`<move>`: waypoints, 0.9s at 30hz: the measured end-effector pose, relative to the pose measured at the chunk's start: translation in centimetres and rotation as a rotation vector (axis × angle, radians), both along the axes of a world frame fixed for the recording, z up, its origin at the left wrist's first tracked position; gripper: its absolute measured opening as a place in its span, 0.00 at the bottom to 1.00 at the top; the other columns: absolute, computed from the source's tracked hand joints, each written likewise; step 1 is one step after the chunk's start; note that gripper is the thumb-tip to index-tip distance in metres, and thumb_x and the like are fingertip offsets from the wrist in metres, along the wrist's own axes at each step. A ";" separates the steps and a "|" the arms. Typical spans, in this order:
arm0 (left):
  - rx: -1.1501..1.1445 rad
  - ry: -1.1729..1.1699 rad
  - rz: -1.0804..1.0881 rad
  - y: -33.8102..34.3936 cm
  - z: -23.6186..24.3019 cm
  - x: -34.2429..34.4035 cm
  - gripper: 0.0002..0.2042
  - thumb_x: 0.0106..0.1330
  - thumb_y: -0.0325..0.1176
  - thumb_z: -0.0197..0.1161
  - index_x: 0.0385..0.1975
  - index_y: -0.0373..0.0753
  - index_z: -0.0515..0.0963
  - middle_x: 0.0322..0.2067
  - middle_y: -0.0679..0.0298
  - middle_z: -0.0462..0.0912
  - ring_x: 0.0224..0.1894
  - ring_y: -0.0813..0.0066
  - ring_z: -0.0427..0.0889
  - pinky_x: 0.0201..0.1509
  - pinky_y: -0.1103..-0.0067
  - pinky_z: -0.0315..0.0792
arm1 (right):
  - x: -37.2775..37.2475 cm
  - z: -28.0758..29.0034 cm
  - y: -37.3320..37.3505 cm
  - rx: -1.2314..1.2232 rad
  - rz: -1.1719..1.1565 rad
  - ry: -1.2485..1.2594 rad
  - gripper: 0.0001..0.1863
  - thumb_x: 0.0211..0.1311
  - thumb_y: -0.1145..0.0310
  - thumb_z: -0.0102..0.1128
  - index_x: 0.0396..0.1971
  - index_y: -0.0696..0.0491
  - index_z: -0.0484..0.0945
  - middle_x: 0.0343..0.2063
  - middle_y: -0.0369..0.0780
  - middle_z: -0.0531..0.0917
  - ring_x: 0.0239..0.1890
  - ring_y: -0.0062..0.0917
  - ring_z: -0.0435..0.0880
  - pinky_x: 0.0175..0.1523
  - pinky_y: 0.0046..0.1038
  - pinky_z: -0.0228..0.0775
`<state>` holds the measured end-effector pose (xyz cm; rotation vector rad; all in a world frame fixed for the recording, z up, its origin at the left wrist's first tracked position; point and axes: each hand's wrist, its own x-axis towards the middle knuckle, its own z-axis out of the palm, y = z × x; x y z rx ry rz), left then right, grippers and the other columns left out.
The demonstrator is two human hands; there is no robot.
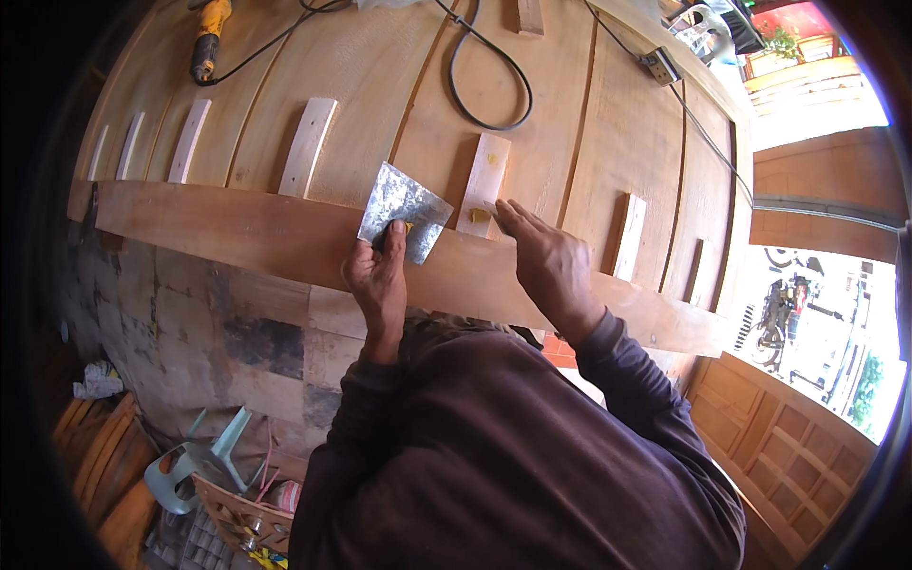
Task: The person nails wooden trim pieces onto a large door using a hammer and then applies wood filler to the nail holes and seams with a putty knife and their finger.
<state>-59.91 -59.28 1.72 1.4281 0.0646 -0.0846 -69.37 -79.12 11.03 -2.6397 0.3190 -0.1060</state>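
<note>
A thin, mottled silver metal sheet is pinched in my left hand, the thumb lying on its upper face. Beside that thumb shows a dab of yellow paste. My right hand reaches over the near edge of the wooden panel, its fingers pointing forward and pressed together. Their tips are beside a short pale wooden block, where a yellow-brown patch shows. The thumb is hidden under the hand, and what the fingers hold is too small to make out.
More pale blocks stand in a row along the wide wooden panel. A yellow-black power tool lies far left. Black cable loops across the panel, and a socket box sits far right. A pale green plastic chair lies lower left.
</note>
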 end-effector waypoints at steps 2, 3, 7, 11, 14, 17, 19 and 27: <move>0.013 0.016 -0.019 0.1 0.0 -0.1 0.10 0.76 0.31 0.71 0.36 0.29 0.86 0.34 0.68 0.89 0.36 0.89 0.80 0.41 0.84 0.75 | 0.4 -1.7 0.1 -0.075 0.016 0.002 0.23 0.67 0.77 0.54 0.62 0.54 0.81 0.58 0.50 0.86 0.55 0.41 0.89 0.55 0.39 0.83; 0.029 0.032 -0.026 0.2 0.1 -0.1 0.10 0.76 0.31 0.71 0.37 0.29 0.86 0.34 0.68 0.89 0.36 0.88 0.80 0.41 0.84 0.75 | 0.4 -2.3 0.5 -0.079 0.067 -0.053 0.24 0.66 0.77 0.55 0.63 0.56 0.79 0.58 0.51 0.86 0.57 0.41 0.88 0.58 0.39 0.82; 0.090 0.031 -0.040 0.4 0.6 -0.2 0.10 0.76 0.31 0.71 0.38 0.29 0.86 0.34 0.68 0.89 0.36 0.88 0.81 0.42 0.84 0.75 | 0.4 -2.4 1.6 -0.215 0.063 -0.076 0.26 0.62 0.81 0.57 0.61 0.55 0.82 0.57 0.46 0.88 0.59 0.37 0.89 0.58 0.37 0.83; 0.052 0.038 -0.025 0.0 0.4 -0.2 0.09 0.77 0.31 0.70 0.38 0.29 0.86 0.35 0.69 0.89 0.37 0.88 0.81 0.42 0.83 0.75 | 0.2 -2.8 1.8 -0.274 0.107 -0.072 0.25 0.62 0.80 0.58 0.60 0.56 0.82 0.57 0.47 0.88 0.60 0.38 0.88 0.59 0.37 0.82; 0.013 0.043 0.006 -0.7 0.9 0.0 0.09 0.77 0.31 0.70 0.37 0.29 0.86 0.34 0.69 0.89 0.36 0.89 0.80 0.41 0.84 0.75 | 0.1 -2.3 2.3 -0.266 0.113 -0.054 0.24 0.62 0.79 0.59 0.59 0.57 0.83 0.56 0.47 0.89 0.60 0.39 0.88 0.61 0.37 0.82; 0.018 0.040 0.014 -0.5 0.7 -0.2 0.11 0.77 0.31 0.70 0.34 0.30 0.84 0.32 0.71 0.87 0.35 0.90 0.78 0.40 0.84 0.74 | -0.2 -1.8 2.5 -0.203 0.122 -0.060 0.23 0.62 0.79 0.59 0.58 0.58 0.83 0.56 0.47 0.89 0.60 0.38 0.88 0.62 0.37 0.82; 0.031 0.028 -0.004 -0.2 0.0 -0.1 0.12 0.77 0.31 0.70 0.32 0.30 0.83 0.32 0.71 0.87 0.34 0.90 0.77 0.39 0.84 0.73 | -0.6 -1.7 2.7 -0.233 0.151 -0.051 0.23 0.62 0.80 0.59 0.58 0.57 0.83 0.57 0.46 0.88 0.59 0.37 0.88 0.61 0.37 0.82; 0.015 -0.005 0.059 -1.2 1.6 0.1 0.17 0.76 0.31 0.71 0.23 0.34 0.77 0.25 0.75 0.80 0.28 0.91 0.70 0.31 0.84 0.65 | -0.7 0.5 1.1 0.026 0.072 -0.043 0.20 0.66 0.79 0.56 0.55 0.53 0.86 0.49 0.44 0.91 0.46 0.37 0.92 0.49 0.36 0.85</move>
